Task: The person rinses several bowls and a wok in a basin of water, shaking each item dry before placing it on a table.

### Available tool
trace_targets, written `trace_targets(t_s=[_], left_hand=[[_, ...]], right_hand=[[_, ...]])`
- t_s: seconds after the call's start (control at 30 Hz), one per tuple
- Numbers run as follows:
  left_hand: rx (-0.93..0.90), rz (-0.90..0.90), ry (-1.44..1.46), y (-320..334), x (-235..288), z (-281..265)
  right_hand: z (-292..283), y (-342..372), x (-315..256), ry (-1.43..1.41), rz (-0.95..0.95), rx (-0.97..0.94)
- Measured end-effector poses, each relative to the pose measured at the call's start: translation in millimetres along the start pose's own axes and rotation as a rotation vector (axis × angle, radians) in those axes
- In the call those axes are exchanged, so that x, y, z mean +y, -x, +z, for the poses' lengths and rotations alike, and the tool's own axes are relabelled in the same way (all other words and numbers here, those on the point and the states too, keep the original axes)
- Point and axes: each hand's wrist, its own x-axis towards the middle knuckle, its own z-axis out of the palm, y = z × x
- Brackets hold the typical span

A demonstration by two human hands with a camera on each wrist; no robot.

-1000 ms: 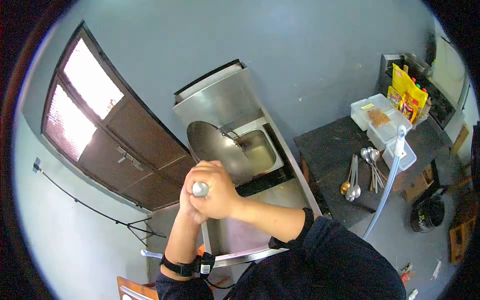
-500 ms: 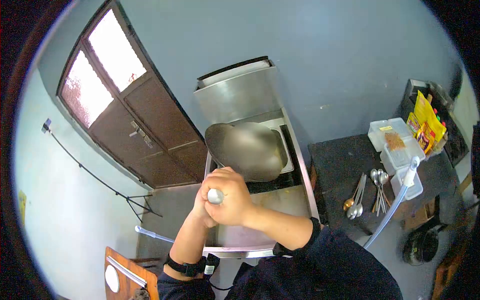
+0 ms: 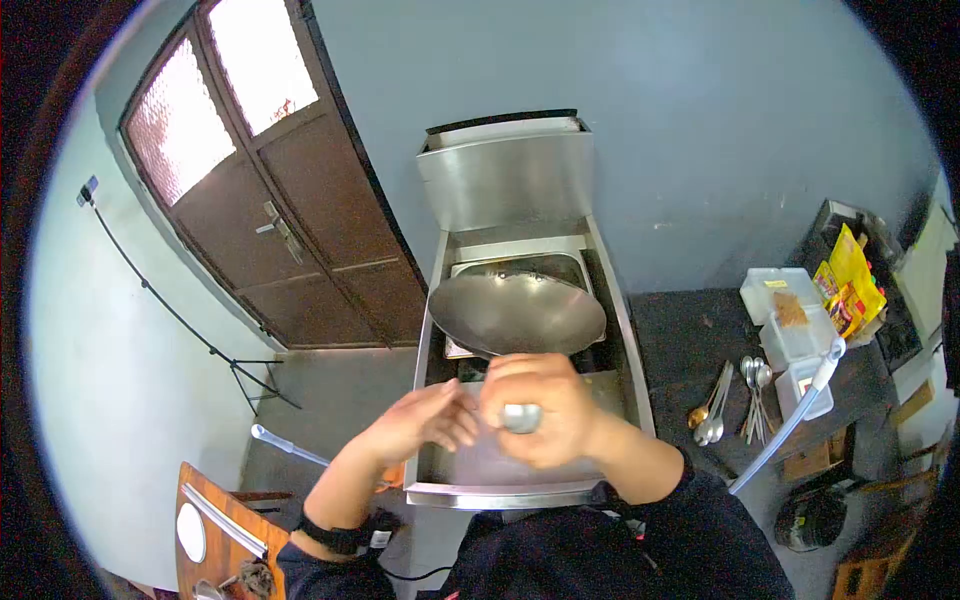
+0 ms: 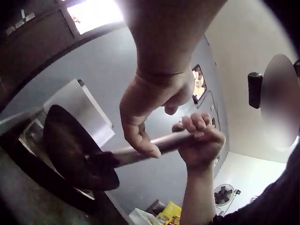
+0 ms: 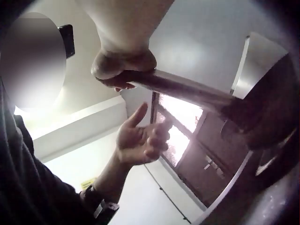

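My right hand [image 3: 548,400] grips the end of the long handle [image 5: 190,90] of a dark metal wok [image 3: 515,312]. The wok hangs over the far part of a stainless steel unit [image 3: 447,490], its bowl overlapping a rectangular basin [image 3: 565,268] behind it. Left of the handle is my left hand [image 3: 420,425], its fingers loosely bent and holding nothing. In the right wrist view, a gap shows between the left hand [image 5: 143,140] and the handle.
A black table [image 3: 665,335] at the right bears metal spoons [image 3: 712,415], plastic containers [image 3: 800,335] and yellow packets [image 3: 850,290]. A pale hose [image 3: 795,415] rises before it. A wooden table [image 3: 225,540] stands lower left; a thin tripod [image 3: 180,320] leans by the wall.
The left hand has let go of the handle and moved left. The wok has shifted right and now tilts with its inside showing; the right hand still grips it. The head view has turned.
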Motion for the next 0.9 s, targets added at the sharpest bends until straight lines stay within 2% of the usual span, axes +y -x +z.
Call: trace_targets(t_s=[0.1,0.3,0.47,0.53,0.63,0.77,0.9], left_hand=[[0.12,0.099,-0.047,32,-8,-43],[0.412,0.261,0.168,92,-31,-116],[0.555,0.275,0.26,120,-63,-160],[0.64,0.27,0.29,121,-79,-171],[0.612,0.248,0.336,111,-101,-182],[0.666,0.14,0.322,88,-119,-183],[0.719,0.116,0.267,58,-120,-174]], right_hand=[[-9,-2,0,-0.006,0.047,-0.044],[-21,-15,3,0.094,0.108,0.023],[-36,-42,27,-0.048,0.261,0.142],[-40,-53,36,-0.125,0.312,0.149],[-42,-71,48,-0.171,0.434,0.174],[-51,-89,69,-0.247,0.448,0.178],[-56,-98,80,-0.244,0.503,0.148]])
